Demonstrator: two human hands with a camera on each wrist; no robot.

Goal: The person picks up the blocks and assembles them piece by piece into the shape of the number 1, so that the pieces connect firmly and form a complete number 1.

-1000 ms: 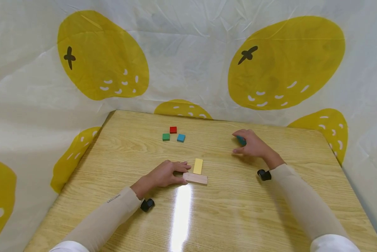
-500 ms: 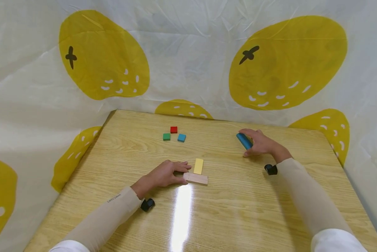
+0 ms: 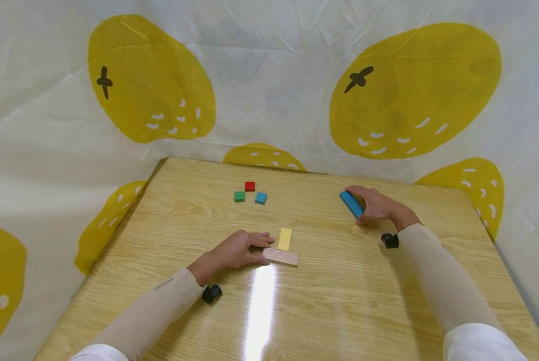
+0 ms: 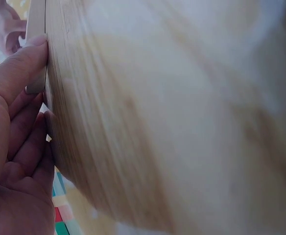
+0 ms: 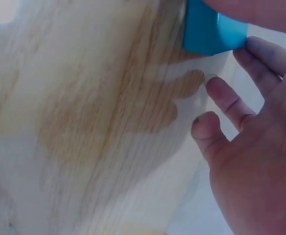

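In the head view, my left hand (image 3: 235, 250) pinches the left end of a plain wooden block (image 3: 282, 256) that lies flat on the table. Its thumb shows on that block (image 4: 35, 81) in the left wrist view. A yellow block (image 3: 285, 239) stretches away from the far side of the plain one. Further back on the right, my right hand (image 3: 377, 205) grips a long blue block (image 3: 351, 204) between thumb and fingers. One end of this blue block (image 5: 202, 29) appears in the right wrist view; whether it touches the table I cannot tell.
Small red (image 3: 250, 186), green (image 3: 239, 196) and light blue (image 3: 261, 198) blocks sit grouped at the back left of the wooden table (image 3: 341, 301). A white curtain (image 3: 269, 90) with yellow fruit prints hangs behind the table's far edge and along its sides.
My right hand has shifted a little to the right with the blue block, which was mostly hidden by the hand and now shows along its length. The left hand stays on the plain block.
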